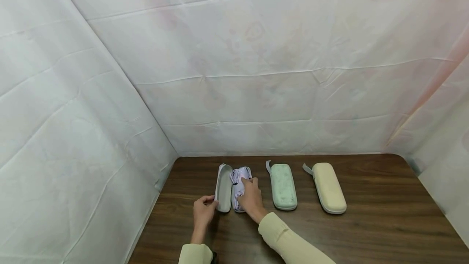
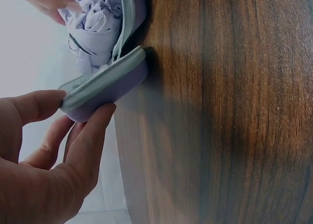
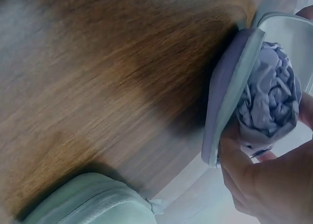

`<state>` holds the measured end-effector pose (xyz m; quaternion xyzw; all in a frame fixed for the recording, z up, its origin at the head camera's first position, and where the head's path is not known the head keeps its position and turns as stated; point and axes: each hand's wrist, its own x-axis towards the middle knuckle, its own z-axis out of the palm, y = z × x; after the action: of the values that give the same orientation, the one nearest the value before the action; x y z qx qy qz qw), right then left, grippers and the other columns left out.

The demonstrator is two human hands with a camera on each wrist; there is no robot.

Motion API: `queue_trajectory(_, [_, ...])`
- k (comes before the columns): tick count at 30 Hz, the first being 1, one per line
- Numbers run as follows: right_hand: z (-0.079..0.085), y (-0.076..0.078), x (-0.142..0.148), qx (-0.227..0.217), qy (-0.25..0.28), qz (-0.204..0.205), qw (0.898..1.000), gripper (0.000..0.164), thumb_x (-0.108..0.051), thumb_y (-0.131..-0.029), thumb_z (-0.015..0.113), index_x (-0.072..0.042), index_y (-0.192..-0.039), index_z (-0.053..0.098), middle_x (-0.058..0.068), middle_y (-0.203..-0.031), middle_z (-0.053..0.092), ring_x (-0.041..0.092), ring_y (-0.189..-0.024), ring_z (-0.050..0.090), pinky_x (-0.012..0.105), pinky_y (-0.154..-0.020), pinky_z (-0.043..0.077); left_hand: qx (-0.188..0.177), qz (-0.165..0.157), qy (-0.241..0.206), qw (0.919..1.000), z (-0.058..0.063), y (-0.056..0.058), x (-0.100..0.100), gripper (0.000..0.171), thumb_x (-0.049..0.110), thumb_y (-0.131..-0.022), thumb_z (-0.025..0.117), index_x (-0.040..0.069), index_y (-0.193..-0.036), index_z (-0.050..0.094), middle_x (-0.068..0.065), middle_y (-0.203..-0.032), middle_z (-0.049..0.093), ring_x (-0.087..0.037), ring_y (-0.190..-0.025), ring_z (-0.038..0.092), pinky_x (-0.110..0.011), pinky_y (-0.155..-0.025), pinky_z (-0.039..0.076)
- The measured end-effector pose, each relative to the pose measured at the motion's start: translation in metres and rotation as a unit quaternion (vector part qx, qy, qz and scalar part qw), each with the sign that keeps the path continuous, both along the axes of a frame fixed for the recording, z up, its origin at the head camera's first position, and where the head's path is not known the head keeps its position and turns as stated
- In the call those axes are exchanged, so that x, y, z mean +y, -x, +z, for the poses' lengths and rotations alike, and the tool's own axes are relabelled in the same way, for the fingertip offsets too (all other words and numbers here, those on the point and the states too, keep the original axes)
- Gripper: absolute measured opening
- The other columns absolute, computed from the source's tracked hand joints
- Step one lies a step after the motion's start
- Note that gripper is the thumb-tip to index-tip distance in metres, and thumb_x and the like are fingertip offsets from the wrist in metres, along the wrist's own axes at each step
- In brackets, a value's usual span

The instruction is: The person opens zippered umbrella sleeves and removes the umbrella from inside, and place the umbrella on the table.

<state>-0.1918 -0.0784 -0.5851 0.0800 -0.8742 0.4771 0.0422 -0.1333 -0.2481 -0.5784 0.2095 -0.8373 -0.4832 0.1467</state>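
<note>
A lavender zip case lies unfolded on the table, its grey-lined half on the left. My left hand pinches the near end of that half, thumb at the zipped rim and fingers against the outer shell in the left wrist view. In the right half sits a rolled bundle of crumpled lavender fabric with a dark strap. My right hand grips this bundle from the right, its fingers around the fabric; one digit reaches between bundle and case rim. Part of the bundle is hidden under the hand.
To the right lies a closed mint-green case with a wrist loop. Farther right is a closed cream case, also with a loop. White cloth walls stand behind and beside the brown wooden table.
</note>
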Motion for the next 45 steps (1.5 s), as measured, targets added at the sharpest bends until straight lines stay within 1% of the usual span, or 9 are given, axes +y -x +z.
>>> queue_trajectory(3, [0.001, -0.001, 0.002, -0.001, 0.007, -0.007, 1.000, 0.067, 0.012, -0.069, 0.077, 0.008, -0.135, 0.067, 0.027, -0.127, 0.055, 0.045, -0.089, 0.067, 0.050, -0.073, 0.060, 0.003, 0.006, 0.007, 1.0000, 0.000, 0.001, 0.001, 0.016, -0.003, -0.082, 0.080, -0.008, -0.098, 0.079, -0.016, -0.087, 0.077, -0.016, -0.075, 0.066, -0.026, -0.061, 0.050])
queue_trajectory(6, [0.002, -0.002, 0.003, 0.003, 0.021, -0.019, 1.000, 0.061, 0.014, -0.070, 0.073, 0.008, -0.131, 0.070, 0.027, -0.128, 0.059, 0.048, -0.099, 0.068, 0.054, -0.081, 0.060, 0.005, 0.011, 0.012, 0.9998, 0.000, 0.001, 0.001, 0.016, -0.002, -0.082, 0.080, -0.007, -0.097, 0.080, -0.015, -0.086, 0.077, -0.016, -0.074, 0.065, -0.026, -0.061, 0.050])
queue_trajectory(12, [0.002, -0.003, 0.006, 0.021, 0.050, -0.034, 0.998, 0.055, 0.018, -0.072, 0.067, 0.009, -0.126, 0.072, 0.025, -0.122, 0.065, 0.044, -0.111, 0.067, 0.059, -0.091, 0.055, 0.010, 0.022, 0.012, 0.9996, 0.000, 0.002, 0.002, 0.015, -0.003, -0.082, 0.079, -0.006, -0.096, 0.080, -0.016, -0.086, 0.076, -0.018, -0.074, 0.066, -0.027, -0.060, 0.050])
queue_trajectory(16, [0.002, -0.006, 0.007, 0.027, 0.059, -0.033, 0.997, 0.055, 0.018, -0.072, 0.067, 0.007, -0.126, 0.073, 0.024, -0.122, 0.066, 0.043, -0.115, 0.065, 0.061, -0.093, 0.053, 0.013, 0.028, 0.009, 0.9995, 0.000, 0.002, 0.002, 0.015, -0.003, -0.082, 0.079, -0.006, -0.097, 0.080, -0.016, -0.086, 0.076, -0.019, -0.075, 0.066, -0.028, -0.059, 0.051])
queue_trajectory(23, [0.003, -0.004, 0.006, 0.038, 0.086, -0.054, 0.994, 0.054, 0.015, -0.073, 0.076, 0.005, -0.126, 0.074, 0.024, -0.121, 0.065, 0.042, -0.111, 0.066, 0.057, -0.092, 0.055, 0.021, 0.042, 0.006, 0.9989, -0.003, 0.004, -0.005, 0.016, -0.004, -0.081, 0.076, -0.007, -0.096, 0.080, -0.017, -0.086, 0.077, -0.015, -0.072, 0.066, -0.025, -0.059, 0.050])
queue_trajectory(30, [0.009, 0.001, 0.011, 0.038, 0.121, -0.071, 0.989, 0.055, 0.016, -0.074, 0.076, 0.007, -0.128, 0.072, 0.027, -0.122, 0.065, 0.043, -0.113, 0.064, 0.055, -0.096, 0.054, 0.029, 0.057, -0.004, 0.9979, -0.003, 0.003, -0.013, 0.016, -0.004, -0.081, 0.076, -0.008, -0.096, 0.079, -0.017, -0.085, 0.076, -0.013, -0.070, 0.065, -0.022, -0.058, 0.049])
queue_trajectory(36, [0.007, 0.006, 0.016, 0.041, 0.125, -0.087, 0.988, 0.055, 0.016, -0.073, 0.076, 0.006, -0.127, 0.073, 0.026, -0.121, 0.066, 0.042, -0.115, 0.064, 0.054, -0.097, 0.054, 0.029, 0.072, -0.010, 0.9969, -0.005, 0.002, -0.023, 0.017, -0.005, -0.083, 0.074, -0.010, -0.098, 0.078, -0.019, -0.087, 0.076, -0.012, -0.070, 0.065, -0.021, -0.057, 0.049])
queue_trajectory(41, [0.006, 0.010, 0.020, 0.043, 0.121, -0.095, 0.987, 0.055, 0.015, -0.073, 0.078, 0.005, -0.127, 0.073, 0.025, -0.121, 0.067, 0.043, -0.115, 0.065, 0.056, -0.097, 0.054, 0.029, 0.085, -0.006, 0.9960, -0.006, 0.004, -0.032, 0.018, -0.005, -0.084, 0.073, -0.010, -0.100, 0.078, -0.021, -0.089, 0.076, -0.012, -0.071, 0.064, -0.020, -0.058, 0.049])
queue_trajectory(45, [0.004, 0.012, 0.022, 0.041, 0.113, -0.099, 0.988, 0.055, 0.014, -0.073, 0.078, 0.005, -0.126, 0.074, 0.025, -0.120, 0.068, 0.044, -0.115, 0.065, 0.056, -0.098, 0.053, 0.037, 0.087, -0.006, 0.9955, -0.006, 0.006, -0.041, 0.019, -0.006, -0.084, 0.071, -0.011, -0.101, 0.078, -0.022, -0.089, 0.076, -0.013, -0.071, 0.064, -0.020, -0.058, 0.048])
